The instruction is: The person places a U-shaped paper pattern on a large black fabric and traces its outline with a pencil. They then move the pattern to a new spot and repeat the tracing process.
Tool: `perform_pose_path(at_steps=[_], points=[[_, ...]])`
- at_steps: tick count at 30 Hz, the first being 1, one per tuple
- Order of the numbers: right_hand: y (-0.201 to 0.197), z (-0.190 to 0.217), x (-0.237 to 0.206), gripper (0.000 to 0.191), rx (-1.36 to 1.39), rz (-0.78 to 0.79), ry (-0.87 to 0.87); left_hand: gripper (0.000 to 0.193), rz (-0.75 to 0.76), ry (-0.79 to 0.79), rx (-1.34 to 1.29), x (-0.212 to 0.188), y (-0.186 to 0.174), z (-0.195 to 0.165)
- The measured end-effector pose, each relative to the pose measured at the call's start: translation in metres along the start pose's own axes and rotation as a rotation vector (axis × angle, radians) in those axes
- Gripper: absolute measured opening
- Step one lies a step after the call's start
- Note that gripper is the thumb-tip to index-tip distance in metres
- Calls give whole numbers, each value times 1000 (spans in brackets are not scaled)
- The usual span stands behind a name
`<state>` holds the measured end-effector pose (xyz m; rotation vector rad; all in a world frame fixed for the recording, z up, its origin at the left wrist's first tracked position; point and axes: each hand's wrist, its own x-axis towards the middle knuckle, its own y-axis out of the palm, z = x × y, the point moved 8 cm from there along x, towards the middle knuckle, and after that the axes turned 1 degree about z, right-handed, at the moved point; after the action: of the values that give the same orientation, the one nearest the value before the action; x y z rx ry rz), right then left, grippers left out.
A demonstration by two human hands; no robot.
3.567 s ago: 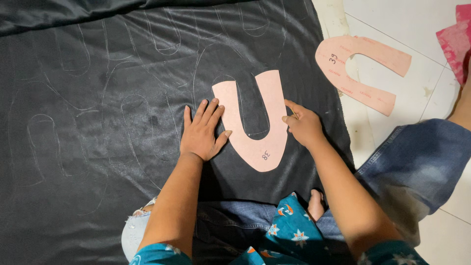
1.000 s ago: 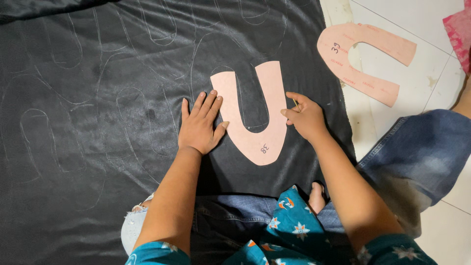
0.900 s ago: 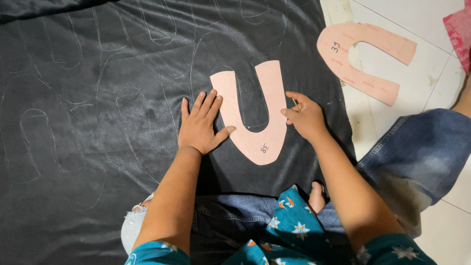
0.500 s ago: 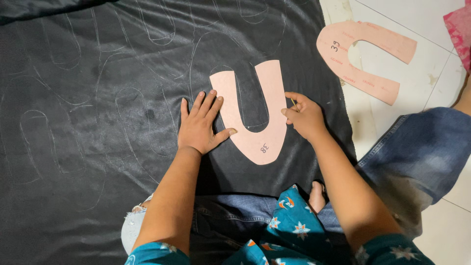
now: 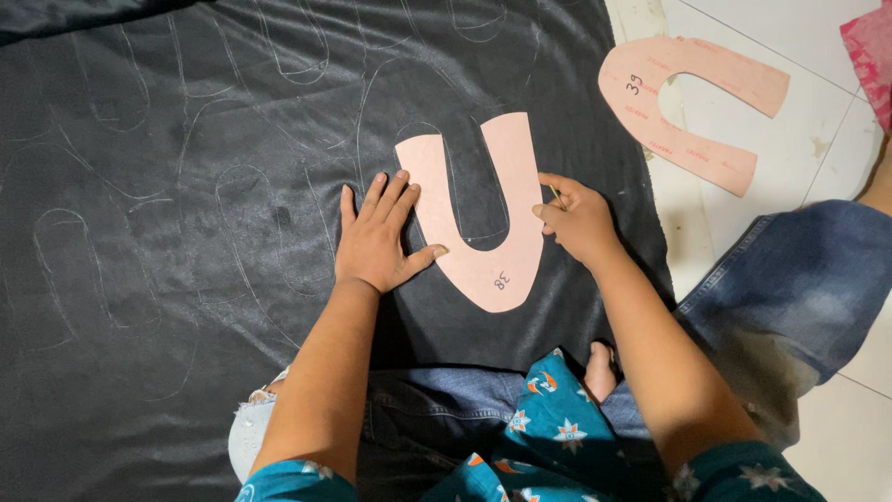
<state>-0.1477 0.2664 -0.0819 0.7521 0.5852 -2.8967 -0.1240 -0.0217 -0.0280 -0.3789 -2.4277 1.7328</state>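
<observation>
Left hand (image 5: 376,240) flat, fingers spread, pressing pink U-shaped template (image 5: 483,223) onto black fabric (image 5: 186,232); right hand (image 5: 578,219) pinches thin marker (image 5: 555,194) at template's right edge.

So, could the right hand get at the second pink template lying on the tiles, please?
Probably yes: the second pink template lies uncovered beyond the right hand, nothing between, though that hand grips a thin marking tool.
</observation>
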Motion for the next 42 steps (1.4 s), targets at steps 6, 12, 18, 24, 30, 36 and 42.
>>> perform_pose_path(at_steps=[6, 12, 18, 24, 30, 36, 42], points=[[-1, -2, 0, 54, -28, -5, 11, 99, -9, 6, 4, -1, -1, -1], [-2, -5, 0, 56, -50, 2, 18, 100, 1, 5, 2, -1, 3, 0], [3, -5, -6, 56, 23, 12, -2, 90, 16, 9, 11, -6, 1, -3], [-1, -2, -7, 60, -42, 17, -11, 94, 155, -57, 31, 2, 7, -7], [-6, 0, -5, 62, -81, 26, -24, 102, 273, -114, 27, 13, 1, -18], [-13, 8, -10, 59, -174, -30, -33, 117, 505, -244, 71, 22, -8, -36], [-22, 6, -8, 60, -312, -76, 29, 121, 595, -296, 82, 21, -6, -50]])
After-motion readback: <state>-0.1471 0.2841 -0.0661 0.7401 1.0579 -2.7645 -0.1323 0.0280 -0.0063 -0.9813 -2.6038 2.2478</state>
